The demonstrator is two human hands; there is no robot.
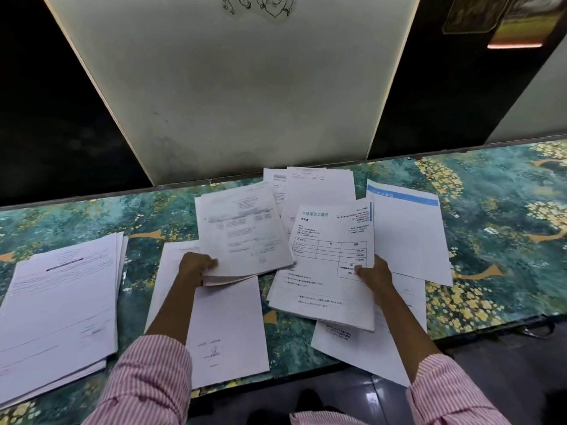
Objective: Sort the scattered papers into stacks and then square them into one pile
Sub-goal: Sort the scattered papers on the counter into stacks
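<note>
My left hand (196,266) grips a thin bundle of printed sheets (242,231) by its near left corner, lifted over a signed page (227,329) lying on the table. My right hand (376,276) pinches the right edge of an invoice with a table and blue heading (325,265), which tops a small stack. A thick stack of papers (58,305) lies at the far left. A sheet with a blue band (408,231) lies to the right. More sheets (319,188) sit behind, and another page (362,348) pokes out under the invoice stack.
The table (491,271) has a teal and yellow floral cover. A white panel (233,87) rises behind it, flanked by dark areas. The table's near edge runs just under my striped sleeves (144,381).
</note>
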